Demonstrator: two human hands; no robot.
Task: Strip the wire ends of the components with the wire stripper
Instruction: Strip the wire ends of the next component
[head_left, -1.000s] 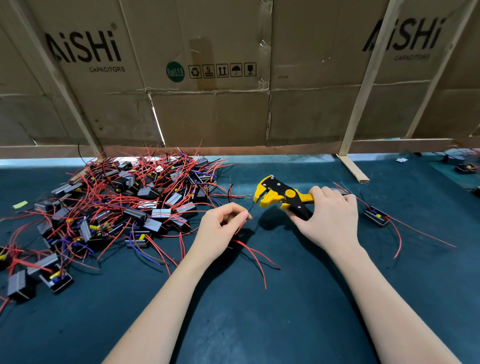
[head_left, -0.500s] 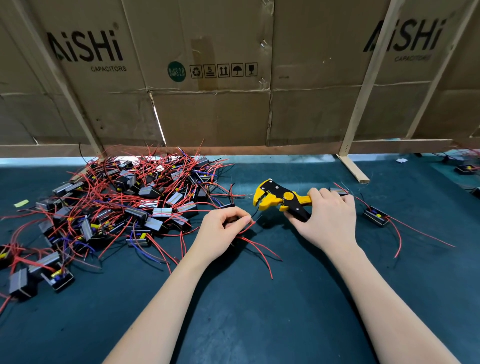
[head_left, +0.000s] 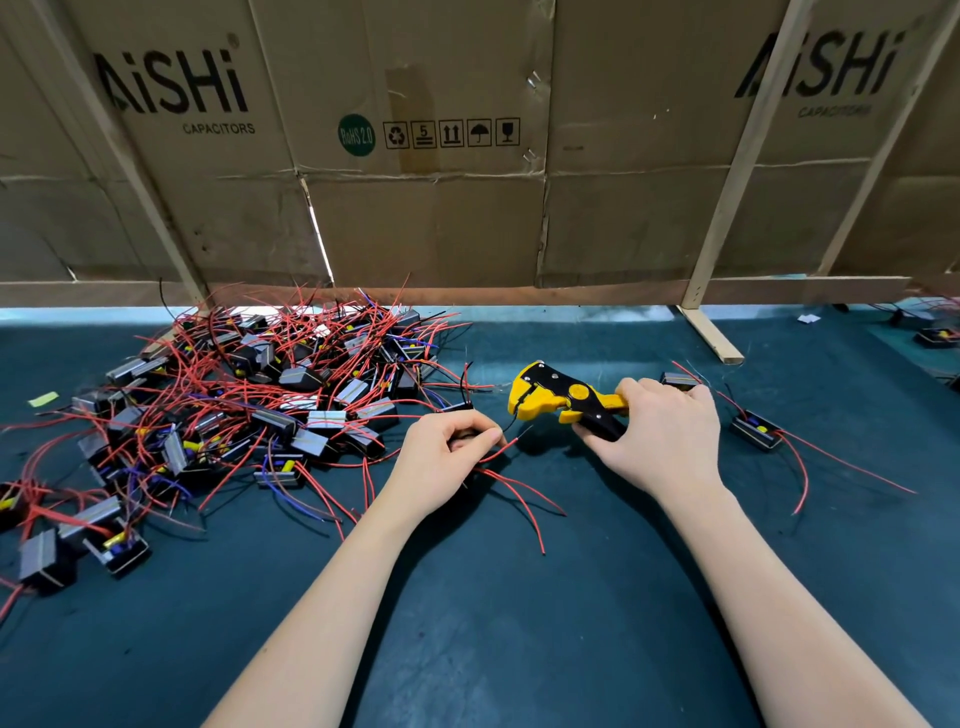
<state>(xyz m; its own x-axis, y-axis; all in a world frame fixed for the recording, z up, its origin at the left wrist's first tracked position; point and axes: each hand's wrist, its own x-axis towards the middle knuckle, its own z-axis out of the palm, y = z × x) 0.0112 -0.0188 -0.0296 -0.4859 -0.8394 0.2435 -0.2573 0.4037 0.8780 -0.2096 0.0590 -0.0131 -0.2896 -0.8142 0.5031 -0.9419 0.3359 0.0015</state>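
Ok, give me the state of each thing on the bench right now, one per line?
Left hand: pinching thin red and black wires, a component tucked in the palm.
Right hand: gripping the tool's handles.
Yellow-and-black wire stripper: held off the mat, a black wire at its head.
Pile of black wired components: heaped, tangled, on the left.
Single black component with red wires: lying apart on the right.

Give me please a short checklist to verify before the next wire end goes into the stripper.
1. Right hand grips the wire stripper handles: ok.
2. Left hand pinches a red wire, end pointing toward the stripper: ok.
3. Red wire end inside the stripper head: not ok, it lies below the head.
4. Black wire near the head, seated or not: cannot tell.
5. Component in the left hand held firmly: cannot tell, fingers hide it.
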